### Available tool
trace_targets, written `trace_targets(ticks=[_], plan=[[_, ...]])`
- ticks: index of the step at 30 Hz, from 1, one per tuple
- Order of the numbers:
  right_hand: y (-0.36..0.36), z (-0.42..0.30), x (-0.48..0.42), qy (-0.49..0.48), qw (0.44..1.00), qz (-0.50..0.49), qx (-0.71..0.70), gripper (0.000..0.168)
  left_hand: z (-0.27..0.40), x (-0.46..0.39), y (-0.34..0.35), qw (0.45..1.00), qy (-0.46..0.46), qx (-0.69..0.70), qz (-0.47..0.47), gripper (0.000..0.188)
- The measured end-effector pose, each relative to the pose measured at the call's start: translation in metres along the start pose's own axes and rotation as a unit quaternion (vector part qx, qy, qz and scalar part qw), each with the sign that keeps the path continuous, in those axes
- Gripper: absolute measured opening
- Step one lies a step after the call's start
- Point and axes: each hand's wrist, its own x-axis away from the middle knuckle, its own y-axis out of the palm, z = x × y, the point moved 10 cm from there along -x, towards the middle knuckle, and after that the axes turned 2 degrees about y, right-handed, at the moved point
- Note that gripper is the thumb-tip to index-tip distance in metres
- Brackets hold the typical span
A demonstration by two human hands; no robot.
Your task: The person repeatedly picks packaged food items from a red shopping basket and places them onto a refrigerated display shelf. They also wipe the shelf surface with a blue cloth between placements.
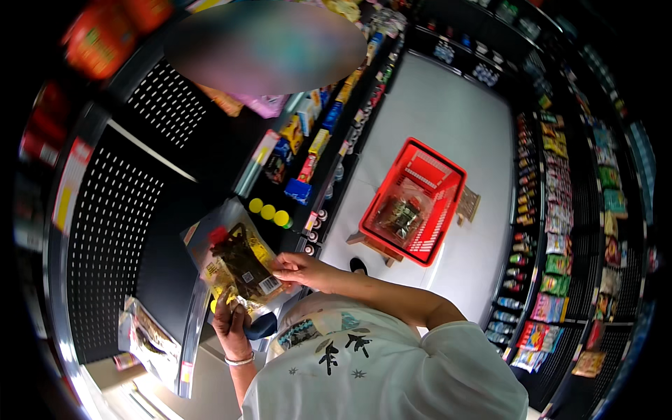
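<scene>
A clear plastic food packet (241,262) with dark brown contents, a barcode and a square code is held between my two hands. My left hand (231,320), with a silver bangle at the wrist, grips its lower edge; a dark blue thing (261,326) is beside that hand. My right hand (296,270) pinches the packet's right edge. Behind the packet is a black shelf. A red plastic basket (455,197) stands to the right on a wooden stool (389,254), with several clear packets (401,215) inside.
Another packet (149,338) lies on the shelf at the lower left. Yellow-capped containers (268,212) and a blue box (298,190) stand beyond my hands. Shelves of snack bags (556,283) and bottles line the aisle's right side. A dark shoe (358,265) is on the floor.
</scene>
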Motion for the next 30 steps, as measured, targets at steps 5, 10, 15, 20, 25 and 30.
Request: trace_targets(ticks=[5, 10, 15, 20, 25, 30], plan=[[-0.062, -0.009, 0.066, 0.005, 0.980, 0.055, -0.193, 0.050, -0.006, -0.032, 0.095, 0.983, 0.021, -0.134, -0.124, 0.044], [-0.127, -0.018, 0.141, -0.060, 0.946, 0.187, -0.258, 0.066, -0.050, -0.045, 0.199, 0.928, -0.029, -0.220, -0.301, 0.049], [-0.206, 0.032, 0.189, -0.144, 0.901, 0.287, -0.293, 0.050, -0.082, -0.040, 0.271, 0.875, -0.084, -0.260, -0.400, 0.048], [-0.265, 0.048, 0.243, -0.153, 0.852, 0.420, -0.271, 0.043, -0.076, -0.036, 0.293, 0.865, -0.087, -0.278, -0.409, 0.044], [-0.343, 0.090, 0.270, -0.118, 0.784, 0.609, -0.024, 0.041, -0.083, -0.036, 0.282, 0.867, -0.107, -0.290, -0.392, 0.042], [-0.374, 0.170, 0.290, 0.158, 0.726, 0.617, 0.259, 0.047, -0.082, -0.033, 0.264, 0.883, -0.103, -0.278, -0.363, 0.039]])
